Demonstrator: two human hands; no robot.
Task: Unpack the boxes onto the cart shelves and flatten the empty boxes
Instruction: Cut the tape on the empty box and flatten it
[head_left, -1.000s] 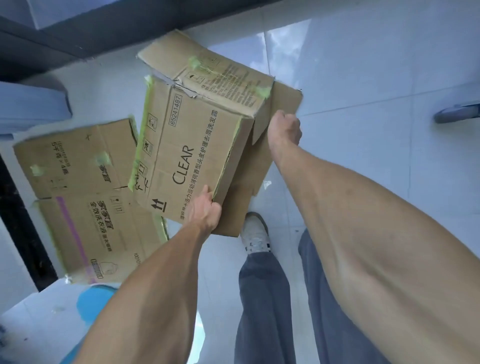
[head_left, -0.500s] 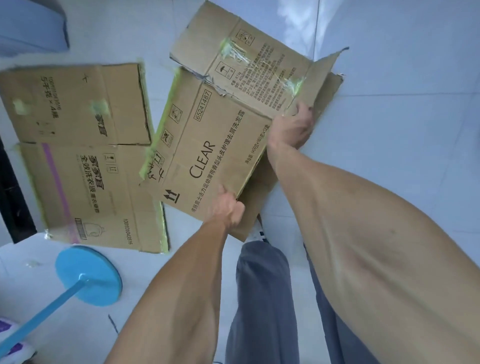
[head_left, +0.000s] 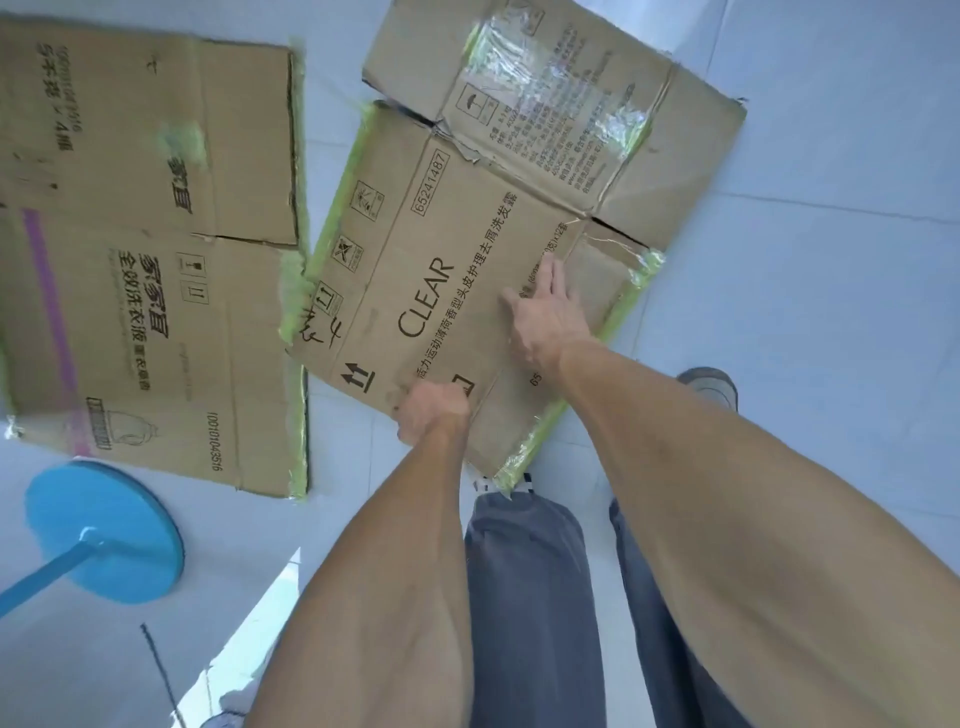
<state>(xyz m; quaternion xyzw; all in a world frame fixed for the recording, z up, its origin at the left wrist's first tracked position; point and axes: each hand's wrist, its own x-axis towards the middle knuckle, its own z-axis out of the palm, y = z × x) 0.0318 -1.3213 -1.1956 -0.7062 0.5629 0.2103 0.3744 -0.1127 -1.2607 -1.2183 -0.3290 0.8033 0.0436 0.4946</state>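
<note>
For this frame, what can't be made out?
All in the head view:
- Left hand fingers: curled under the CLEAR box edge, out of sight.
- Second flattened box: cut off by the left edge.
- Small print on the box flap: blurred and under glare.
- Cart shelves: out of frame.
- Right hand: flat on the cardboard.

A brown cardboard box printed CLEAR (head_left: 441, 291) is lying collapsed flat just above the pale floor, turned at an angle, its flaps spreading open at the far end. Green tape is running along its left and right edges. To its left, a second flattened box (head_left: 145, 260) with a purple stripe is lying flat on the floor, just beside it.
</note>
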